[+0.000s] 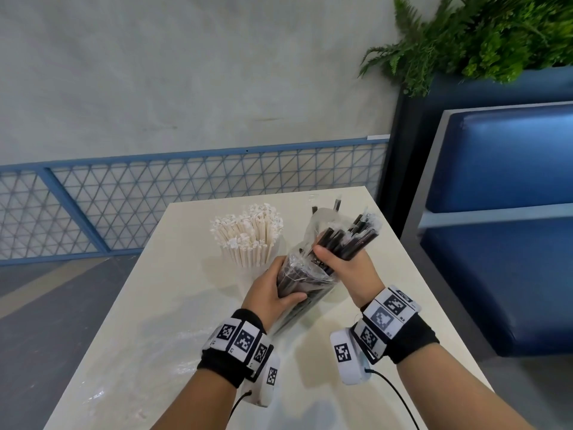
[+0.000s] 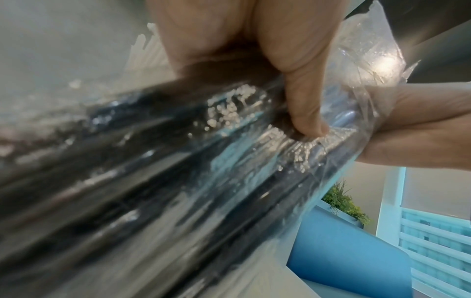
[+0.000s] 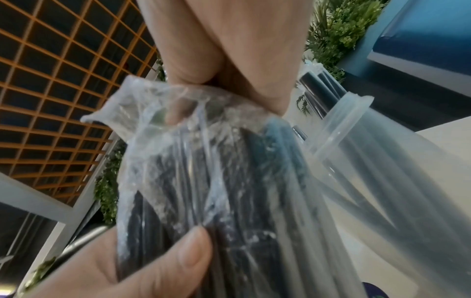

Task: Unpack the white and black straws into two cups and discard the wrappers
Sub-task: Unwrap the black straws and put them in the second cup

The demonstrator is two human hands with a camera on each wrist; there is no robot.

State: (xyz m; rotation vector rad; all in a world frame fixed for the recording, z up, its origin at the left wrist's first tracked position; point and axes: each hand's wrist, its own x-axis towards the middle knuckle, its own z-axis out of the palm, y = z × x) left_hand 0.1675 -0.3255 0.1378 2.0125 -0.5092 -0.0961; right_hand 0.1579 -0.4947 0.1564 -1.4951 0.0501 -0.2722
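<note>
Roughly halfway, judging by the cream table [image 1: 161,305]: the white straws [image 1: 248,235] already stand bunched upright in their cup at the table's middle, though the cup itself is barely visible beneath them. The black straws are partly out. A clear plastic cup [image 3: 387,161] stands just right of the hands with a few black straws in it, their tips showing at the far side. Left to do, it seems: empty the bag, fill that cup, and bin the wrappers. A flattened sheet of clear film [image 1: 173,346], likely a spent wrapper, lies on the table near the left forearm.

The clear plastic bag [image 1: 305,276] of black straws is held up above the table, between both hands, tilted with its open end away and to the right. The left hand [image 1: 268,288] wraps around the bag's middle, thumb [image 2: 305,108] pressing into the film and fingers curled behind. The right hand [image 1: 347,266] closes around a handful of black straws [image 1: 350,238] at the bag's mouth, thumb on the near side, the loose straw ends fanning up and to the right. Both wrists carry black bands with square printed markers.
</note>
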